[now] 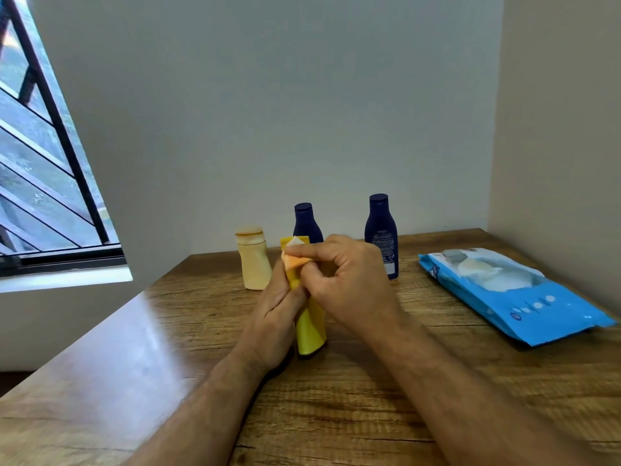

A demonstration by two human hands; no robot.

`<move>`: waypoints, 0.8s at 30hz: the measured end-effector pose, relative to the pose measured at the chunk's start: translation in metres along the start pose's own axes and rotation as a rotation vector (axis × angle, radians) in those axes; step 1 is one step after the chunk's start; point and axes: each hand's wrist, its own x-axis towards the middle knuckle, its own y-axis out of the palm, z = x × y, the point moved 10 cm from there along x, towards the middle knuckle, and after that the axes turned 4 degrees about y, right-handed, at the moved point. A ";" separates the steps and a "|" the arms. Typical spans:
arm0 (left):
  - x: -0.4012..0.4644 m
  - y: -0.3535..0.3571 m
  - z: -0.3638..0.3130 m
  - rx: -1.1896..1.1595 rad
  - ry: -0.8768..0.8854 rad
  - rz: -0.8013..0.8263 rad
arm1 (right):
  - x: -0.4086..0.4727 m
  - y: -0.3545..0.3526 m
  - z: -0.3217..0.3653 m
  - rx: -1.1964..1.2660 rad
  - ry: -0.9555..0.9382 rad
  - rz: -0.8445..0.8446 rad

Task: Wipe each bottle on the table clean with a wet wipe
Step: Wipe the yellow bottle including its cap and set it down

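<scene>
A yellow tube-shaped bottle stands cap-down on the wooden table, and my left hand grips its side. My right hand pinches a small wet wipe against the tube's upper end. Behind stand a cream bottle and two dark blue bottles: one partly hidden by the tube and my hands, the other to the right.
A blue pack of wet wipes lies flat on the right side of the table near the side wall. A barred window is at the left. The back wall runs close behind the bottles.
</scene>
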 end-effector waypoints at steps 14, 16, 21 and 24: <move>-0.001 -0.008 0.008 -0.156 -0.058 -0.050 | -0.002 0.016 -0.003 0.011 -0.001 0.171; 0.000 -0.008 0.011 -0.164 -0.064 -0.062 | 0.001 0.009 -0.015 0.040 0.062 0.111; 0.000 -0.009 0.018 -0.191 -0.096 -0.074 | 0.002 0.007 -0.036 0.020 0.188 0.095; -0.002 -0.013 0.021 -0.201 -0.125 -0.104 | 0.001 0.006 -0.025 0.066 0.146 0.066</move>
